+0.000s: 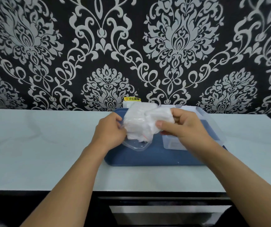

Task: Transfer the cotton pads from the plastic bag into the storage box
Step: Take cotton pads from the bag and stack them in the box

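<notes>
Cotton pads (145, 122), still packed in their clear plastic bag (137, 128), sit lifted between my two hands over a blue tray (148, 157) on the pale table (49, 145). Nearest to me the table edge runs across, then the tray. My left hand (109, 130) pinches the bag's left side, fingers (121, 130) closed on the plastic; my right hand (179, 126) grips the right side, thumb over the top. A clear lid (136, 145) lies on the tray just below the bag. Under my right hand stands the storage box (210, 122), open and translucent. Behind it all, a yellow label (132, 99) sits on the patterned wall (131, 46).
</notes>
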A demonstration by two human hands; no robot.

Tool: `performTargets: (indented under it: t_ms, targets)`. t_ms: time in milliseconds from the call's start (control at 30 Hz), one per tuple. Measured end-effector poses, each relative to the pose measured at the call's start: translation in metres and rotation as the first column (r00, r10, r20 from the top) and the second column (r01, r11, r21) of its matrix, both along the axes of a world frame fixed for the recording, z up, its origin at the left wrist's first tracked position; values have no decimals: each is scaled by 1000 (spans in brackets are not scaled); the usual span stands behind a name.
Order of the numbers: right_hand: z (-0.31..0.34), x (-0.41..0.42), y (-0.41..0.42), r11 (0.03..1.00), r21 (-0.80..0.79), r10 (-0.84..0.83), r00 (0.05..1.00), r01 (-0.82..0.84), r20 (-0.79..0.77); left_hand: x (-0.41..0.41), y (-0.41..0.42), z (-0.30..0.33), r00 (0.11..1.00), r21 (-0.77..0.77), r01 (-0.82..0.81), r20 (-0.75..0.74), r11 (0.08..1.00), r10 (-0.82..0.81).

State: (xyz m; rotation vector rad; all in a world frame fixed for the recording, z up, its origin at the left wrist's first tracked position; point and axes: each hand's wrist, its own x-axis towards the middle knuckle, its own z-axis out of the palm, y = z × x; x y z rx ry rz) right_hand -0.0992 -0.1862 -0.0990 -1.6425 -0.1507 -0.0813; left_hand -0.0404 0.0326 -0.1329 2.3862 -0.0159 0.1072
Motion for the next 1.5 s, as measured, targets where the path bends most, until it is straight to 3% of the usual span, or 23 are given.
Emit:
performTargets:
  t_ms: [67, 100, 167, 200, 267, 333, 433, 567, 700, 767, 800, 867, 967, 1033, 1133, 1233, 1367, 1500]
  targets:
    - [3, 1, -6, 989, 150, 40, 989, -18, -145, -11, -1, 13, 992, -177, -31, 116, 984, 52]
    - [3, 1, -7, 985, 171, 64, 982, -33, -180, -19, -6, 22, 982, -345, -5, 174, 938, 69]
    - [3, 0, -4, 982, 176, 103, 975, -69, -196, -37, -27, 39, 983, -634, 126, 182, 763, -11]
    - [4, -2, -2, 983, 162, 115, 976, -85, -185, -45, -40, 44, 984, -694, 175, 153, 698, -94]
    - [5, -4, 1, 988, 113, 125, 979, -108, -158, -55, -66, 42, 972, -714, 217, 92, 665, -218]
    - [4, -5, 2, 990, 114, 97, 981, -78, -170, -58, -88, 34, 976, -713, 194, 71, 673, -206]
    - [2, -6, 4, 985, 170, 45, 967, -3, -249, -56, -107, 26, 981, -776, 162, 63, 609, -181]
    - [-2, -6, -1, 993, 92, -53, 964, 79, -259, -49, -119, 20, 951, -633, 303, 243, 712, -189]
    - [6, -1, -36, 990, 65, -98, 944, 124, -314, -40, -131, 17, 961, -617, 278, 183, 736, -210]
    - [16, 5, -70, 959, 2, -270, 920, 282, -285, -38, -134, 15, 944, -549, 319, 254, 773, -209]
    - [20, 10, -90, 917, -59, -397, 882, 395, -253, -36, -134, 13, 909, -429, 373, 345, 823, -232]
    - [21, 19, -122, 824, -201, -565, 796, 531, -216, -34, -135, 10, 803, -39, 456, 450, 889, -391]
    - [8, 37, -130, 785, -434, -579, 773, 443, -259, -31, -136, 7, 785, 397, 443, 261, 803, -562]
    - [2, 48, -120, 644, -657, -612, 779, 392, -135, -31, -136, 5, 803, 554, 411, 157, 724, -575]
    - [-4, 54, -109, 355, -852, -633, 770, 385, 85, -34, -137, 7, 800, 596, 400, 144, 696, -583]
    - [-16, 55, -110, 232, -899, -627, 764, 370, 153, -37, -135, 11, 805, 575, 416, 128, 704, -580]
    - [-26, 58, -113, 268, -898, -601, 789, 349, 127, -40, -134, 11, 807, 566, 412, 136, 714, -574]
    - [-27, 57, -123, 457, -830, -599, 801, 320, -20, -38, -135, 9, 803, 555, 405, 164, 726, -573]
